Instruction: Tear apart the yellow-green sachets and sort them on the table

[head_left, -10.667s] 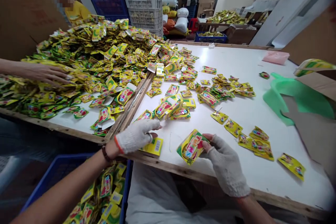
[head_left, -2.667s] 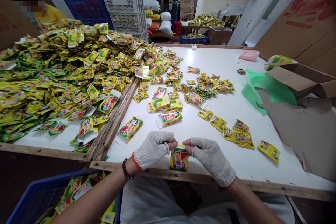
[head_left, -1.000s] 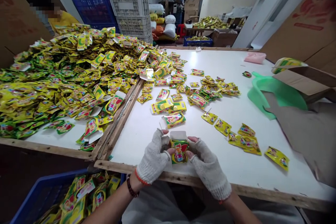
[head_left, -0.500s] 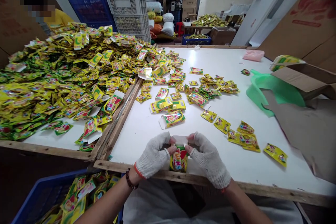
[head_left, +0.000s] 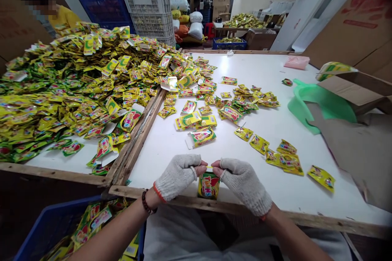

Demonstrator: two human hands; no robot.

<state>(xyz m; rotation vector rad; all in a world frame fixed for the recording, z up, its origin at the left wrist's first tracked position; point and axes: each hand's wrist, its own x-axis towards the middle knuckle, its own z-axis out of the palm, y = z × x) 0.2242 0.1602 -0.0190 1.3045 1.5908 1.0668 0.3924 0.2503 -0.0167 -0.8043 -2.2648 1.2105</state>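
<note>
A small green and yellow printed carton [head_left: 208, 185] stands at the table's front edge between my hands. My left hand [head_left: 180, 176], in a white fingerless knit glove, pinches the carton's top left corner. The top right corner is pinched by my right hand [head_left: 243, 181], gloved alike. Between the fingertips the top flap looks folded down, with only a thin pale strip showing. Just beyond my hands lies another carton [head_left: 202, 136] with its end flap open. Several yellow sachets [head_left: 259, 144] are spread to the right.
A large heap of sachets [head_left: 92, 65] covers the left table behind a wooden rail [head_left: 137, 142]. A blue crate [head_left: 39, 228] with filled cartons sits low at left. On the right are a green plastic scoop [head_left: 301, 108] and cardboard [head_left: 361, 151]. A person in yellow [head_left: 65, 18] is at back left.
The carton's white top flap stood up before and now appears folded down. My fingertips have come closer together over its top.
</note>
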